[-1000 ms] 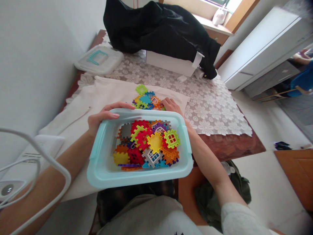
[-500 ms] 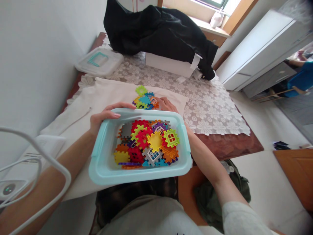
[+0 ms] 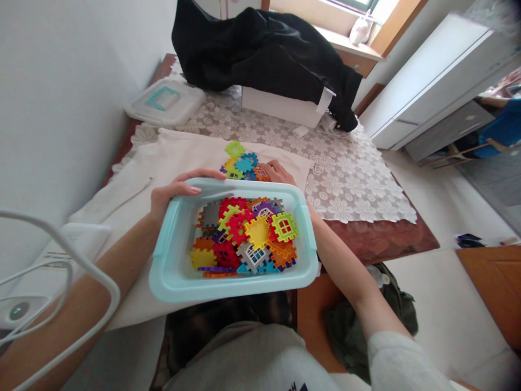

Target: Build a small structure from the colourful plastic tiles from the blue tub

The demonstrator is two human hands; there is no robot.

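My left hand (image 3: 174, 191) grips the back left rim of a light blue plastic bin (image 3: 165, 274), its thumb over the edge. Inside the bin lie many toothed plastic building pieces (image 3: 238, 231) in red, yellow, green, orange, grey and purple, some with window grids. Behind the bin, my right hand (image 3: 280, 171) reaches down at the right side of a small pile of similar pieces (image 3: 244, 164) on a white cloth (image 3: 191, 149). Its fingers are stretched beside an orange piece (image 3: 261, 174) at the pile's edge; the bin hides part of the hand.
A white lid with a teal handle (image 3: 165, 100) lies at the back left. Black fabric (image 3: 264, 49) covers a white box (image 3: 280, 106) at the back. White cables (image 3: 109, 288) hang at the left. A dark green bag (image 3: 354, 331) is at floor level, right.
The bin has tipped and risen very slightly. Both hands remain in nearly the same places.
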